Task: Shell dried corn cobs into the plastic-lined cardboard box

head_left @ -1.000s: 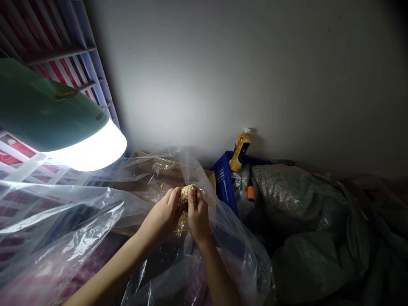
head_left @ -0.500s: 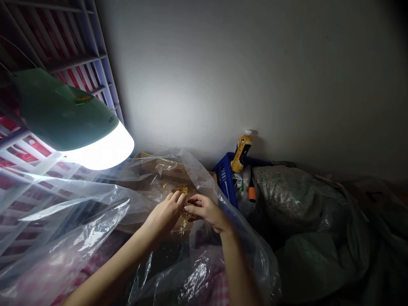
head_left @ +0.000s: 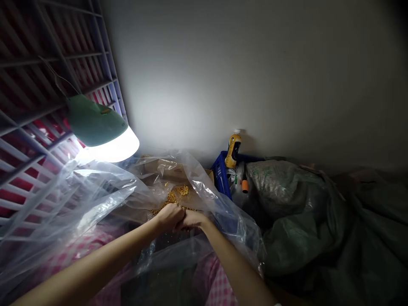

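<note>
My left hand (head_left: pixel 168 215) and my right hand (head_left: pixel 193 219) are pressed together, fingers curled, low over the opening of a clear plastic bag (head_left: pixel 204 195). What they grip is hidden between them. Just beyond the fingers lies a small heap of loose yellow corn kernels (head_left: pixel 174 196) on brown cardboard (head_left: pixel 165 170) inside the plastic. No corn cob shows between the hands.
A green lamp (head_left: pixel 98 127) shines from the upper left in front of a white slatted rack (head_left: pixel 38 127). A blue crate (head_left: pixel 221 176) with a yellow bottle (head_left: pixel 232 149) stands against the wall. Dark green sacks (head_left: pixel 302 221) fill the right side.
The corn cob held up between both hands a second ago is out of sight. Both hands have dropped lower and closed together. The view has pulled back, so the lamp looks smaller.
</note>
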Motion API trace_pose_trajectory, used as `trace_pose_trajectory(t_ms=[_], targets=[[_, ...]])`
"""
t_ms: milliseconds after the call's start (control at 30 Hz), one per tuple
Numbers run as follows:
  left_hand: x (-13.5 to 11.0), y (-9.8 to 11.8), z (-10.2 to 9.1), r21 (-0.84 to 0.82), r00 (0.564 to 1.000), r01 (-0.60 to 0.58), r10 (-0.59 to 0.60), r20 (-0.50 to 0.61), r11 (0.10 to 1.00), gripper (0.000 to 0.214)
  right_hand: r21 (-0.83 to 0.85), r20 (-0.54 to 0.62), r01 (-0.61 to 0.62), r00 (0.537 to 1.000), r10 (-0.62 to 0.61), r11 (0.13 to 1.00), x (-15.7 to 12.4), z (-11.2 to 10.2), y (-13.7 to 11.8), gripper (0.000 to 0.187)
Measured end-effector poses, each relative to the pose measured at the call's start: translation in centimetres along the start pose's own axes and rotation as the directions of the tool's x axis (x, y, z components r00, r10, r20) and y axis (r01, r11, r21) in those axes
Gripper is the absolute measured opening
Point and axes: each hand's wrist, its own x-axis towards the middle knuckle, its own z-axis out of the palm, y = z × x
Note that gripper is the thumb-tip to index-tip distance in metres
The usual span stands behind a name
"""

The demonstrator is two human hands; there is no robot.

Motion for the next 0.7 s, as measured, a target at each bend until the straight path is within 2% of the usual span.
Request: trace_pose_trajectory(t_ms=[67,133,367,500,700], targets=[[-0.3,-0.5,-0.1,-0.005,0.999,-0.030,0.030,0.027,1.000,0.011,-0.117,0.079,-0.025,0.996,0.034,0.993,-0.2,0.8,0.7,0.030],[-0.6,-1.0,-0.2,-0.007,0.997,-0.059,0.059,0.049,0.998,0.013,-0.223,0.104,-0.031,0.993,0.055,0.974,0.0,1.5,1.2,0.029],[-1.1,-2.3,-0.1,-0.006,0.993,-0.026,0.026,0.117,1.000,0.017,-0.507,0.033,-0.039,0.997,0.065,0.861,1.3,2.9,1.2,0.018],[-0.8,-3.0,-0.3,-0.014,0.988,0.001,0.001,0.156,1.000,0.017,-0.577,-0.017,-0.031,1.000,0.026,0.816,1.5,3.1,0.2,0.010],[-0.6,-4.0,-0.2,-0.036,0.985,0.022,-0.015,0.170,0.999,0.018,-0.607,-0.045,-0.018,0.999,-0.012,0.795,2.0,3.0,-0.6,0.020]])
